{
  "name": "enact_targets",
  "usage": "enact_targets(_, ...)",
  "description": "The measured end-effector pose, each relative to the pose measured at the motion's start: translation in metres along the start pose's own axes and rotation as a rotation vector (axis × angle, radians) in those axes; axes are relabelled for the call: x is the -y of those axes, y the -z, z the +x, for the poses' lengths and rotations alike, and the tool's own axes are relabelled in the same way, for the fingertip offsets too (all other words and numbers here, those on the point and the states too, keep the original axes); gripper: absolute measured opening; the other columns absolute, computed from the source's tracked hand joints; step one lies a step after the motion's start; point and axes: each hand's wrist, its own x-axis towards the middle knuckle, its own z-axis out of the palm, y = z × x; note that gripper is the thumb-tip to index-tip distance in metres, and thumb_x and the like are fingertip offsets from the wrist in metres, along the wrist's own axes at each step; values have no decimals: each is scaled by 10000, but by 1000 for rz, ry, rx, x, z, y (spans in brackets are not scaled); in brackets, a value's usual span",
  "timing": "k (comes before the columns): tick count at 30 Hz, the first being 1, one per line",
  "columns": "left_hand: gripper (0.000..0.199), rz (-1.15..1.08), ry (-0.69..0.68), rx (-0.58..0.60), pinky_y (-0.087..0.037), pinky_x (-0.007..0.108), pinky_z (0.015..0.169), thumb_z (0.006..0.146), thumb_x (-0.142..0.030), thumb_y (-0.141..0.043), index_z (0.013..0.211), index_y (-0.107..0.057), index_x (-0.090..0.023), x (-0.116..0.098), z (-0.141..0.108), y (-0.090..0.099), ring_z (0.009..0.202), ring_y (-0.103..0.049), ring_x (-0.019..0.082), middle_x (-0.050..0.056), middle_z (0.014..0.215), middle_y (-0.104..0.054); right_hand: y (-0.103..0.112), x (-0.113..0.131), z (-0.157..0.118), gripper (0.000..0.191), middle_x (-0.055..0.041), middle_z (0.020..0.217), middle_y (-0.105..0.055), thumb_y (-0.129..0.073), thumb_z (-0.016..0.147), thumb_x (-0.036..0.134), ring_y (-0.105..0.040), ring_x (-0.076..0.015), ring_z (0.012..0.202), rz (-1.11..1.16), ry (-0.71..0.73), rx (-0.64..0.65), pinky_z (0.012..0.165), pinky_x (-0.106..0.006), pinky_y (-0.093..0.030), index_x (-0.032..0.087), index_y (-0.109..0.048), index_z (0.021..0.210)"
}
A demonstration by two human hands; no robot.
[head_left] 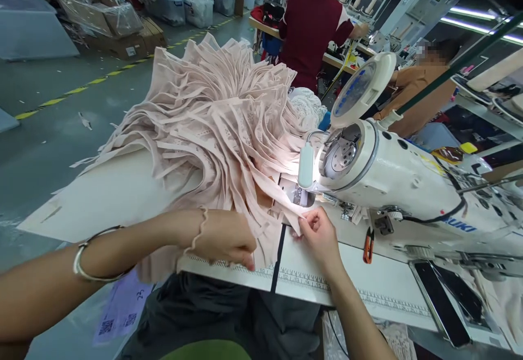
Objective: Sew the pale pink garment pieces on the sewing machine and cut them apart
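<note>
A large heap of pale pink fabric pieces with lace-like patterning (pixel 229 115) covers the sewing table's left part and hangs over its front edge. My right hand (pixel 321 237) pinches the corner of one strip between thumb and fingers, just in front of the needle area. Left of it, my left hand (pixel 229 237) is curled down on the fabric near the front edge, closed on a fold; its fingertips are partly hidden. The white sewing machine (pixel 408 169) stands to the right, its small lamp (pixel 305 166) lighting the needle area, where the needle itself is hard to make out.
Orange thread snips (pixel 368 245) lie by the machine base. A phone (pixel 441 303) rests on the right of the table, and a printed ruler (pixel 302 278) runs along the front edge. Two people work at machines beyond. Boxes and plastic bins (pixel 167 8) stand behind.
</note>
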Motion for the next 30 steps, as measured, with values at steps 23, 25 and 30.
enact_targets(23, 221, 565, 17, -535, -388, 300, 693, 899, -17, -410, 817, -563, -153, 41, 88, -7, 758, -528, 182, 59, 815, -596, 82, -49, 19, 279, -126, 827, -642, -403, 935, 257, -568, -257, 784, -1105, 390, -474, 755, -403, -457, 163, -654, 857)
enact_targets(25, 298, 598, -96, -633, -397, 301, 722, 949, -21, -344, 836, -575, -172, 37, 84, -4, 763, -524, 175, 48, 803, -595, 82, -49, 22, 284, -137, 851, -650, -393, 933, 245, -567, -273, 818, -1114, 403, -491, 758, -415, -455, 156, -662, 919)
enact_targets(30, 315, 654, -398, -494, -436, 300, 750, 981, -68, -379, 828, -619, -204, 36, 80, -4, 823, -557, 161, 41, 858, -641, 82, -49, 32, 262, -140, 846, -660, -419, 920, 213, -585, -267, 805, -1109, 447, -371, 752, -398, -451, 161, -656, 820)
